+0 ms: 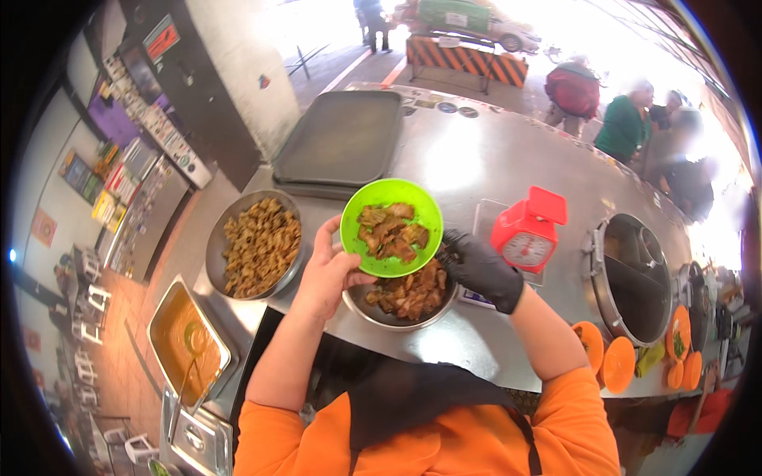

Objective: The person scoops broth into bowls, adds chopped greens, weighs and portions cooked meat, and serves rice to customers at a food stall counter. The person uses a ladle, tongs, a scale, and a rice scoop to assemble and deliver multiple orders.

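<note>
My bare left hand (329, 270) grips the left rim of a bright green bowl (390, 190), thumb on the near side. Pieces of cooked meat (390, 236) lie inside it. The bowl is held over a metal bowl (401, 324) that contains more browned meat (419, 295), partly covering it. My right hand (486, 272), in a black glove, is beside the green bowl's right rim, above the metal bowl's right edge. Its fingers are curled, and what they hold, if anything, is hidden.
A red dial scale (526, 236) stands to the right, before a large round metal pot (631, 278). Another metal bowl of chopped browned food (262, 246) sits left, near a rectangular pan of orange sauce (186, 337). Dark stacked trays (340, 139) lie behind. Orange plates (617, 365) line the right edge.
</note>
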